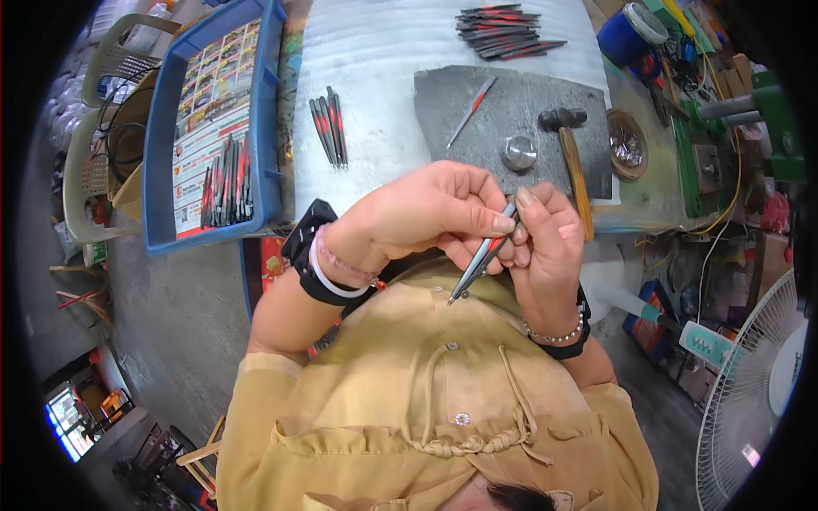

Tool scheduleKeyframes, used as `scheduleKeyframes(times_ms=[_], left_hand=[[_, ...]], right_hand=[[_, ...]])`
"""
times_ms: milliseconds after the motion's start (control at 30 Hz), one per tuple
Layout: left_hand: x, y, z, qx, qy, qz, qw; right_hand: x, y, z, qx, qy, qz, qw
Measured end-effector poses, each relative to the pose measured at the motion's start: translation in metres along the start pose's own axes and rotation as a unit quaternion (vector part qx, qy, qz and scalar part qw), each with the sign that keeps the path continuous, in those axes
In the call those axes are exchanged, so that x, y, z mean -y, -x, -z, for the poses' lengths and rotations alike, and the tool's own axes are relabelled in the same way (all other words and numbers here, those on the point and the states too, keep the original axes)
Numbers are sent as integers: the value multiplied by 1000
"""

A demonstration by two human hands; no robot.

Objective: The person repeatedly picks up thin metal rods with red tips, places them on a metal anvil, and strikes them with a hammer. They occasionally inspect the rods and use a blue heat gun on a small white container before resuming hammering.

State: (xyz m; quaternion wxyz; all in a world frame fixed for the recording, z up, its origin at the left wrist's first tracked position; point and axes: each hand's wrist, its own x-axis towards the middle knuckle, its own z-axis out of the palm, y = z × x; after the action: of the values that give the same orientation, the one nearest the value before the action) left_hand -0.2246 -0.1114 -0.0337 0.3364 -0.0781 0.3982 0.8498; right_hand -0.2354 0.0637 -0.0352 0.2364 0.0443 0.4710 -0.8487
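Both hands meet in front of my body, at the table's near edge. In them is a slim, pointed tweezer-like tool (479,266), grey and black with red, its tip slanting down toward me. My left hand (439,209) pinches its upper part between thumb and finger. My right hand (548,243) closes around the top end from the other side. Just beyond lies a dark metal plate (443,94) bearing a single slim silver and red tool (471,112), a round metal block (519,153) and a hammer (575,162) with a wooden handle.
Similar tools lie in a small bundle (329,128) and a large pile (503,34) on the white-covered table (366,51). More rest in a blue tray (156,170) at left. At right are a blue container (626,36), green machine (771,128) and fan (758,383).
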Motion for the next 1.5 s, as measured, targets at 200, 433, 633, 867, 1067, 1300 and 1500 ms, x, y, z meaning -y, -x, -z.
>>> scheduleKeyframes(times_ms=[200, 433, 633, 867, 1067, 1300, 1500], left_hand=[[1, 10, 21, -305, -247, -223, 892], [-13, 9, 99, -653, -580, -196, 447], [-22, 7, 95, -674, -609, -158, 388], [-17, -57, 19, -457, -623, -329, 543], [-33, -75, 13, -439, -670, -236, 551], [-5, -8, -21, -287, -312, -253, 870], [24, 22, -38, -164, -120, -200, 958]], right_hand=[[13, 0, 1, 4, 30, -11, 999], [22, 7, 12, 45, 115, -21, 992], [25, 5, 21, 31, 110, -16, 993], [27, 6, 27, 51, 125, -46, 990], [32, 9, 31, 59, 139, -19, 988], [37, 8, 25, 68, 130, -18, 989], [29, 8, 6, 94, 149, 68, 982]])
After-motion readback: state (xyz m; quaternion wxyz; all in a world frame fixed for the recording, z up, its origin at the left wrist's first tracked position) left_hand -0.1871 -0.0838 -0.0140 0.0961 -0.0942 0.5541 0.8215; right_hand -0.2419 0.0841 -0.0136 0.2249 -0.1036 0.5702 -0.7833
